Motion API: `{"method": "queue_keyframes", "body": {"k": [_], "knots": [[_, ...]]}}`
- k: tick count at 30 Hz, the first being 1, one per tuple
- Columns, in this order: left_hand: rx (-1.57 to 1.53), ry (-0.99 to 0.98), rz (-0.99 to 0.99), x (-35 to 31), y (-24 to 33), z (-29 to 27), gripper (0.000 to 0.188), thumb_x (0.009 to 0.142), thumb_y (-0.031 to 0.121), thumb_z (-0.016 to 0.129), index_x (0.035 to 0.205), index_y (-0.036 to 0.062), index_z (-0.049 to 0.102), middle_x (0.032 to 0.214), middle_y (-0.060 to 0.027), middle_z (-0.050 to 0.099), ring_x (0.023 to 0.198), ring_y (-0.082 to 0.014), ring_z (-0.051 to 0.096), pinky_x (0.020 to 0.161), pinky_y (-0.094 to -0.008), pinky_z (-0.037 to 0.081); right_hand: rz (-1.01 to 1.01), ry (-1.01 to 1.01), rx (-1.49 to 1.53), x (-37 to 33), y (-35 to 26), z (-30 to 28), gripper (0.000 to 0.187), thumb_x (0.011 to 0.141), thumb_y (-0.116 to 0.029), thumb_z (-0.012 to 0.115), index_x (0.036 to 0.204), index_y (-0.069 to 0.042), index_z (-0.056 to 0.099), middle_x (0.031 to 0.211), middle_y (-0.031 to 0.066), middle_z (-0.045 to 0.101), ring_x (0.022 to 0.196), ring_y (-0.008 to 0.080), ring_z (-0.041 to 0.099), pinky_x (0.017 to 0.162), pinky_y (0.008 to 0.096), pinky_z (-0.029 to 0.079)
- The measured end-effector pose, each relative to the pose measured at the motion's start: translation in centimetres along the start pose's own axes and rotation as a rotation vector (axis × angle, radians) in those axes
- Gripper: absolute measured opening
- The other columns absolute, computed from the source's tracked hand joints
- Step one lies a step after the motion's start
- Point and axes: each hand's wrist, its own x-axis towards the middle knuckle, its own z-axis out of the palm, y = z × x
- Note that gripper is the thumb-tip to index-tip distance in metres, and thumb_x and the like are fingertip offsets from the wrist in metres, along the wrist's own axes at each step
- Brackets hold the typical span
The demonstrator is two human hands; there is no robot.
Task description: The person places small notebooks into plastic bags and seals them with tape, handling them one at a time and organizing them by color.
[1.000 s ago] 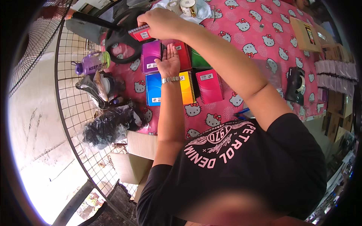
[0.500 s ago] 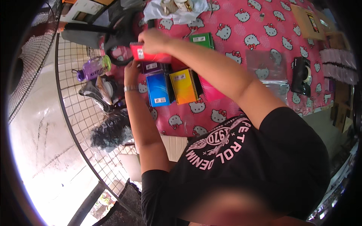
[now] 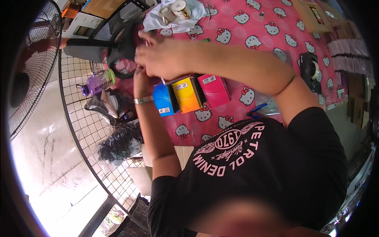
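The right hand (image 3: 164, 59) reached across the pink cartoon-cat patterned cloth surface (image 3: 252, 35) toward its left edge, its fingers curled, though what they closed on could not be told. The left hand (image 3: 139, 81) sat directly under it, mostly hidden, a silver metal bracelet (image 3: 142, 100) around its wrist; whether its fingers were open or closed could not be told. Both hands met just above a row of three spiral-bound notebooks lying side by side near the left edge of the surface: a blue spiral-bound notebook (image 3: 164, 100), a yellow-orange spiral-bound notebook (image 3: 186, 94) touching it, and a pink spiral-bound notebook (image 3: 214, 89) next in line. A sliver of a green item (image 3: 204, 40) showed above the right forearm.

At the far edge of the surface lay a crumpled white cloth (image 3: 173, 21) with two round tape rolls (image 3: 173, 10) on it. A black tape dispenser (image 3: 310, 69) stood toward the right edge. Off the left edge hung a wire grid panel (image 3: 85, 130) with a purple plastic bottle (image 3: 96, 83) against it, and a black fan stand (image 3: 114, 43) rose just beside the hands.
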Motion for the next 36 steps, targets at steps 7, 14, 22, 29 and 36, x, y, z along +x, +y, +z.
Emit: {"method": "queue_keyframes", "body": {"k": [7,14,22,29,36], "knots": [[-0.223,0.121,0.036,-9.6,-10.7,2.5,0.041,0.095,0.034,0.04,0.127,0.0074,0.043,0.126,-0.0093,0.051,0.111,-0.0233,0.054,0.086,-0.0407,0.051,-0.116,0.284,0.372,-5.0,-7.4,8.2,0.014,0.077,-0.018,0.058,0.087,-0.016,0.068,0.122,0.0051,0.05,0.122,0.0231,0.043,0.103,0.0546,0.029],[-0.458,0.168,-0.093,-15.7,-13.8,2.1,0.035,0.093,0.03,0.049,0.119,0.0079,0.051,0.115,-0.0083,0.059,0.103,-0.0233,0.059,0.084,-0.0418,0.052,0.437,0.502,0.739,-7.0,-7.5,8.2,0.03,0.071,-0.022,0.07,0.096,-0.009,0.06,0.105,0.008,0.057,0.098,0.0259,0.057,0.084,0.0391,0.046],[-0.437,0.236,-0.131,-21.1,-15.2,2.1,0.048,0.087,0.036,0.059,0.123,0.0071,0.049,0.116,-0.0109,0.059,0.103,-0.0282,0.06,0.083,-0.0486,0.053,1.311,-0.08,0.655,-13.7,1.1,17.8,0.056,0.07,-0.04,0.076,0.106,0.001,0.061,0.102,0.0215,0.063,0.098,0.035,0.06,0.088,0.0413,0.047],[-0.214,0.199,-0.126,-21.3,-15.6,4.1,0.041,0.087,0.009,0.058,0.125,0.01,0.044,0.117,-0.0079,0.057,0.106,-0.0257,0.058,0.086,-0.046,0.052,0.775,0.201,0.595,-12.5,3.4,10.4,0.03,0.067,-0.017,0.07,0.093,-0.005,0.062,0.089,0.0146,0.065,0.086,0.0317,0.063,0.072,0.0417,0.048],[-0.58,0.019,-0.244,-22.7,-18.5,4.8,0.088,0.078,0.077,0.037,0.129,0.0058,0.047,0.124,-0.0074,0.055,0.113,-0.0235,0.052,0.097,-0.0391,0.041,-0.355,-0.717,0.718,-9.2,-8.5,-0.8,0.041,0.067,-0.013,0.071,0.106,-0.009,0.063,0.103,0.0119,0.065,0.099,0.0269,0.059,0.085,0.0417,0.045]]}}
